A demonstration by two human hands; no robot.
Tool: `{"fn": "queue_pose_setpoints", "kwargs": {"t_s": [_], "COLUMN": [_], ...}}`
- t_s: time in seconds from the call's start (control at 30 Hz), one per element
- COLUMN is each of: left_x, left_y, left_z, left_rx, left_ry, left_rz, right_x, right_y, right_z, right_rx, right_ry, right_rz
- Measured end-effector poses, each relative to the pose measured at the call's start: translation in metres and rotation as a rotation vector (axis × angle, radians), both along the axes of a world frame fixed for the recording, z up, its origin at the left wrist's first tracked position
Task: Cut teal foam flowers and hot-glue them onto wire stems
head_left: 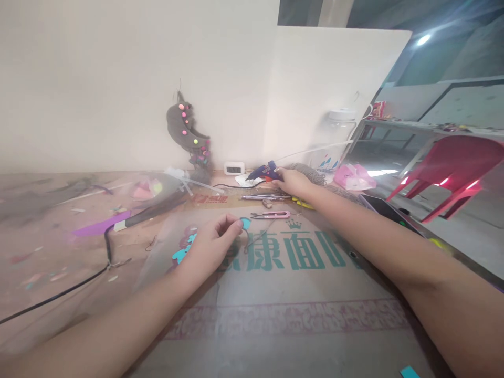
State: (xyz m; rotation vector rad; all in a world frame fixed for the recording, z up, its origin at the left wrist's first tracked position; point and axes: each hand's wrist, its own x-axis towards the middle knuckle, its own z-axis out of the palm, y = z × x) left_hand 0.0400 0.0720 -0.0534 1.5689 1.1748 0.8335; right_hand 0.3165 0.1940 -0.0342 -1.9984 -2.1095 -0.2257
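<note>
My left hand (210, 241) pinches a small turquoise piece (246, 223) between thumb and fingertips, above a printed plastic sheet (275, 289). A thin dark cord (247, 242) hangs from that piece. My right hand (295, 182) reaches to the back of the table, its fingers closed around the handle end of a blue hot glue gun (262, 171); the palm side is hidden. Pink-handled thread snips (271, 214) lie between the hands, in front of a slim metal tool (265, 197). Turquoise cut-out shapes (183, 251) rest beside my left wrist.
A grey moon-shaped ornament with coloured balls (185, 128) hangs on the wall. Near it stand a small white digital clock (234, 168) and, farther right, a clear jar (340, 128). A black cable (59, 297) crosses the left side. A phone (388, 212) lies at the right edge.
</note>
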Motion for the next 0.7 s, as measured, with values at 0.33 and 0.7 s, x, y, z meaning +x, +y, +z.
{"fn": "queue_pose_setpoints", "kwargs": {"t_s": [0.33,0.7], "left_x": [-0.002,-0.001], "left_y": [0.003,0.001], "left_z": [-0.005,0.000], "left_rx": [0.117,0.131], "left_ry": [-0.005,0.002], "left_rz": [0.030,0.035], "right_x": [-0.039,-0.099], "right_y": [-0.074,-0.154], "right_z": [0.024,-0.012], "right_rx": [0.208,-0.691], "right_ry": [0.211,1.520], "right_rz": [0.201,0.287]}}
